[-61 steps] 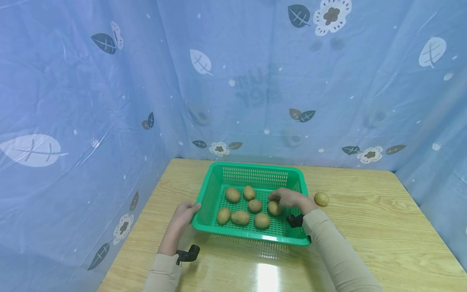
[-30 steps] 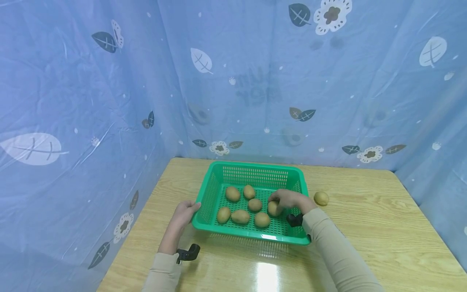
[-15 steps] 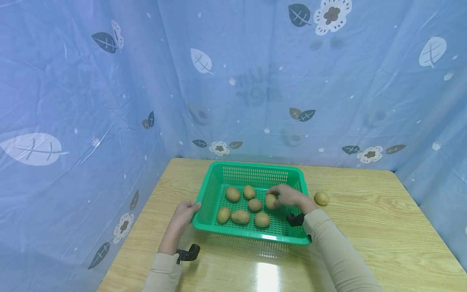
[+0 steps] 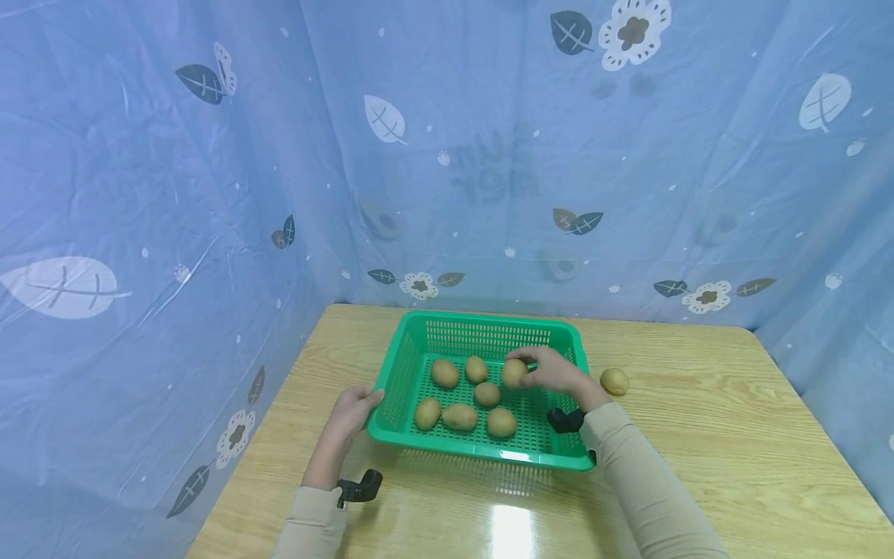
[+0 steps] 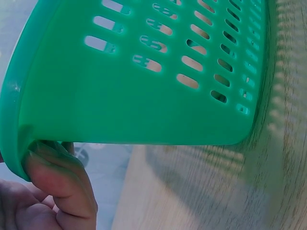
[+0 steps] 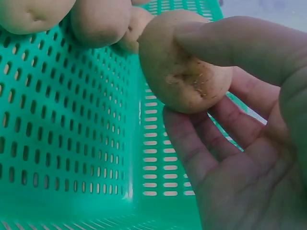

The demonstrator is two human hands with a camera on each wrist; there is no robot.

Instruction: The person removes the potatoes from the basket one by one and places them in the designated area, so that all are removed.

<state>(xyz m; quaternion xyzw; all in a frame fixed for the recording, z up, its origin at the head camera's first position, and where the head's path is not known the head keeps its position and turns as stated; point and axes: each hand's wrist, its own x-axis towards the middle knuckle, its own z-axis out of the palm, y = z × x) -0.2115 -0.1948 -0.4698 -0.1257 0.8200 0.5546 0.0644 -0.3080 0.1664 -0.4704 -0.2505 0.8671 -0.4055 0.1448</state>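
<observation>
A green plastic basket (image 4: 482, 450) with slotted walls stands on the table, holding several potatoes. My left hand (image 4: 351, 409) grips its left rim; in the left wrist view the fingers (image 5: 60, 184) curl up under the lip. Inside the basket, towards the back right, my right hand (image 4: 556, 369) holds a potato (image 4: 514, 373) between thumb and fingers. Seen from the right wrist, that potato (image 6: 180, 62) has a dark, rough hollow, and the thumb lies across it. Other potatoes (image 4: 459, 417) lie to its left and front on the basket floor.
One more potato (image 4: 615, 381) lies on the wooden table (image 4: 712, 435) just right of the basket. A blue patterned curtain (image 4: 475, 194) hangs behind the table and along both sides. Each wrist wears a black camera mount (image 4: 362, 487).
My right hand has moved the potato up from the basket's right middle towards the back and slightly left. The left hand keeps its grip on the rim, and the basket stays in place.
</observation>
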